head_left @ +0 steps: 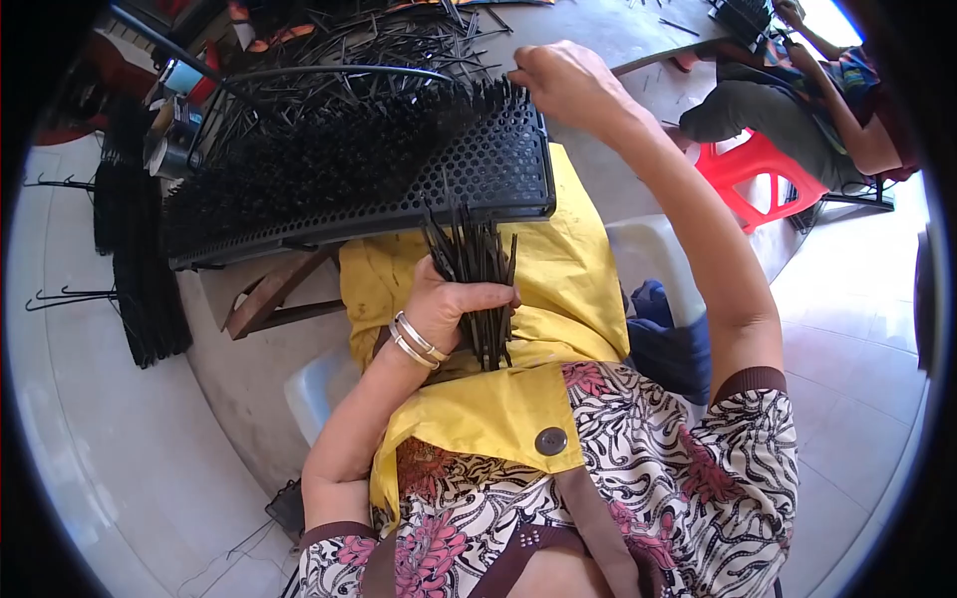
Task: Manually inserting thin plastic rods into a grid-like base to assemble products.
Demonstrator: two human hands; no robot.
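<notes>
My left hand (464, 304) is wrapped round a bundle of thin black sticks (483, 289), held upright over my yellow apron (558, 269). Just beyond it a black perforated rack (478, 169) tilts towards me, its left and upper holes filled with many black sticks (299, 149); bare holes show along the near and right part. At the rack's far right corner my right hand (563, 85) has its fingers pinched together, close to the sticks standing there. Whatever lies between those fingertips is too small to make out.
Loose black sticks (399, 40) lie heaped on the table behind the rack. A curved black rod (339, 71) crosses above it. Black bundles on hooks (135, 229) hang at the left. To the right, another person (827, 110) works beside a red plastic stool (758, 179).
</notes>
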